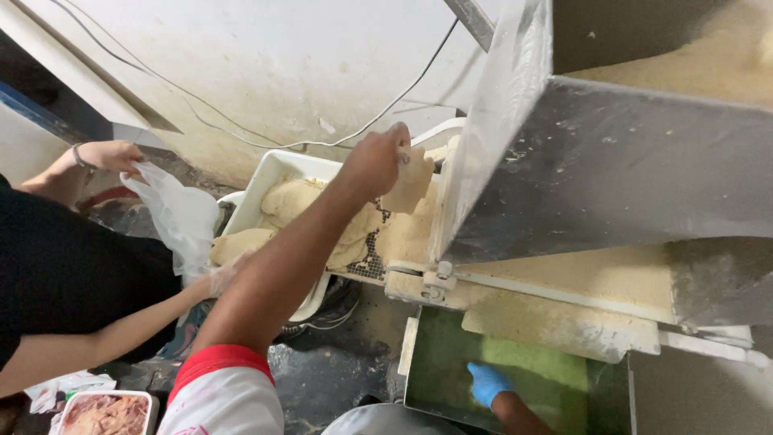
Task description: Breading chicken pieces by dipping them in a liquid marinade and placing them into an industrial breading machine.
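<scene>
Far left of frame: co-worker's hands [109, 155] holding clear plastic bag [181, 213] open. Centre: I'm seeing white tray [270, 173] of breaded cutlets. My left hand [378, 161] is pinching breaded cutlet [409, 181] at machine [612, 161] mouth, above mesh belt. Lower right: my right hand [487, 383], blue-gloved, is resting fingers-spread on green bin [515, 366], gripping nothing.

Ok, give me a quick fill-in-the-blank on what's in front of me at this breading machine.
1. The left hand grips a breaded piece at the machine; the tray beside it is ____.
2. The right hand wears a ____ glove.
3. The co-worker's hand holds a thin plastic ____.
Missing words: white; blue; bag.
</scene>
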